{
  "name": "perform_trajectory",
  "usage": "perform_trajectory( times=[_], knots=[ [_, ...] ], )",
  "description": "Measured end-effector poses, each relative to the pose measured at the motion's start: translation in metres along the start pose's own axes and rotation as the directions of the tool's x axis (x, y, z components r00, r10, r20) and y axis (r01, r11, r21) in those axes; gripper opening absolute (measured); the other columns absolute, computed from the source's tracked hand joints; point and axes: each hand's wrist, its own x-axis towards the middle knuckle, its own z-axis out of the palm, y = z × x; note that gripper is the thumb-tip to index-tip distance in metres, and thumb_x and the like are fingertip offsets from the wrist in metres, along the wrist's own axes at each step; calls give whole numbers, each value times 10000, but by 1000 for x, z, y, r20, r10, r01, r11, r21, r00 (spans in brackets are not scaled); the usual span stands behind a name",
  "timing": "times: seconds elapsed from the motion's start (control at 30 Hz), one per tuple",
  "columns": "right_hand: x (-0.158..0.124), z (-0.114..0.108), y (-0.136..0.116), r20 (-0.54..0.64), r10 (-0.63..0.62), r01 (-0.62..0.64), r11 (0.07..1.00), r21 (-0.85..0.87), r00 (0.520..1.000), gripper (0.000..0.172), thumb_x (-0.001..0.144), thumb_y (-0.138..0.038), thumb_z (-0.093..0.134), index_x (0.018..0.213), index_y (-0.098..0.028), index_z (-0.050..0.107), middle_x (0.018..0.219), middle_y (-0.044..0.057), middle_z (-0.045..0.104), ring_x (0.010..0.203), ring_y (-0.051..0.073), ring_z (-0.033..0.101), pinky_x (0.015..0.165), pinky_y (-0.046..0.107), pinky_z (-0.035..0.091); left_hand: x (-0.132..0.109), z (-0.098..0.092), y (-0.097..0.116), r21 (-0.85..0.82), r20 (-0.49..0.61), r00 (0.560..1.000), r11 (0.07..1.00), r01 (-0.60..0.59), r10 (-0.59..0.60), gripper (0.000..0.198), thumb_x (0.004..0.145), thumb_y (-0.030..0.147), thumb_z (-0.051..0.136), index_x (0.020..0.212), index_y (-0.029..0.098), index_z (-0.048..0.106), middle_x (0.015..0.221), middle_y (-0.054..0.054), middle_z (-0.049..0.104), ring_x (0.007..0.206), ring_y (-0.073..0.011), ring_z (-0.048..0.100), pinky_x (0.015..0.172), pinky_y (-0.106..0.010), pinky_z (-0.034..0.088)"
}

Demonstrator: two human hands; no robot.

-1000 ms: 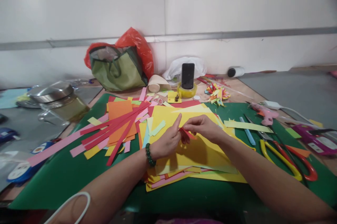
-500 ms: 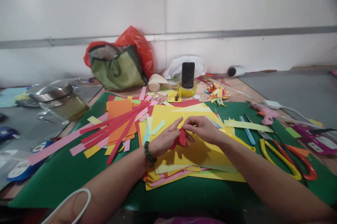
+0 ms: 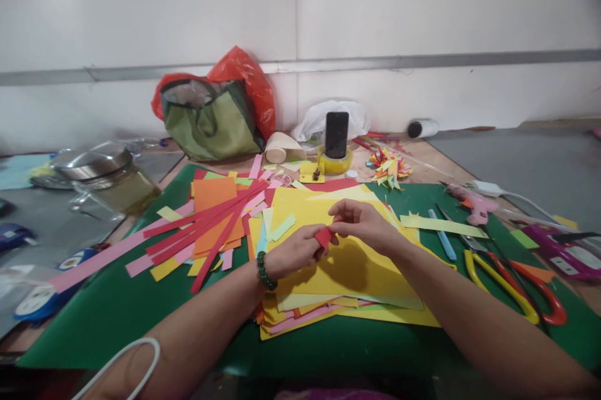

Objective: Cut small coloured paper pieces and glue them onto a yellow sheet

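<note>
Green mat point(image 3: 117, 312) covers the bench point(image 3: 422, 159). Over yellow paper sheets point(image 3: 361, 268), I see left hand point(image 3: 293, 253) and right hand point(image 3: 364, 221) fingers pinched shut on a small red paper piece point(image 3: 323, 236). An uneven squeeze could crease or tear it.

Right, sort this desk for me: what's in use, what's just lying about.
In use: small red paper, pinched between left hand and right hand; yellow sheets beneath.
Lying about: scissors, glue gun, phone, green bag, glass jar, paper strips.

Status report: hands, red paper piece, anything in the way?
Left hand, right hand: both pinching red paper piece. Piece over yellow sheets. Scissors off right, apart from hands.
</note>
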Motion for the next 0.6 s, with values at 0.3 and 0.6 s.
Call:
perform_trajectory(
  times=[0.3, 0.6],
  knots=[
    [6, 5, 1, -192, 170, -65, 887, 458, 966, 398, 449, -264, 886, 750, -178, 640, 642, -58, 589, 507, 56, 509, 521, 226, 435, 10, -3, -4, -372, -333, 931, 887, -273, 147, 478, 628, 281, 753, 1071, 124, 661, 590, 54, 513, 509, -52, 430, 535, -199, 359],
    [2, 14, 4, -166, 228, -97, 821, 563, 959, 399, 428, -256, 907, 688, -173, 617, 611, -64, 588, 523, 57, 561, 543, 193, 474, 6, 1, -3, -480, -324, 928, 814, -328, 184, 471, 681, 343, 787, 1088, 131, 685, 641, 38, 541, 552, -46, 471, 581, -191, 401]
  ],
)
